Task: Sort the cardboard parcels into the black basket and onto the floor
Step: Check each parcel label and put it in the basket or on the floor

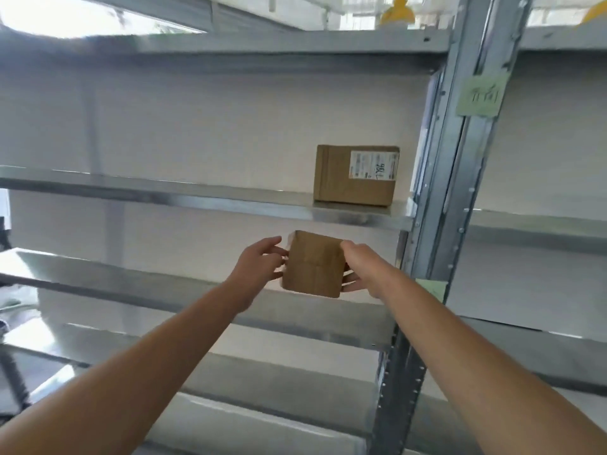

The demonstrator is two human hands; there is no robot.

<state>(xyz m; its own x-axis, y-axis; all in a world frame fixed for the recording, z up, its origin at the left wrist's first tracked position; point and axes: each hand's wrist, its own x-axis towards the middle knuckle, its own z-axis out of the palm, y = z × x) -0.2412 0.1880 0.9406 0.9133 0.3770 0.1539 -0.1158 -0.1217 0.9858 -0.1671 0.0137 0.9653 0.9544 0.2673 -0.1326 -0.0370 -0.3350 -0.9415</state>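
One small parcel (313, 266) is held in the air before the metal shelves (437, 192).
The left hand (259, 264) and right hand (359, 270) grip its opposite sides, fingers curled; its nearly square face has a seam running upright. A bigger parcel (356, 175) sits at the middle shelf's (197, 195) right end, long side along the edge, label (373, 165) facing out.

The label (373, 165) on the shelved parcel (341, 182) was too small to read, and the green note (483, 95) was blurred. The held parcel (313, 264) hid part of the right hand (361, 269).
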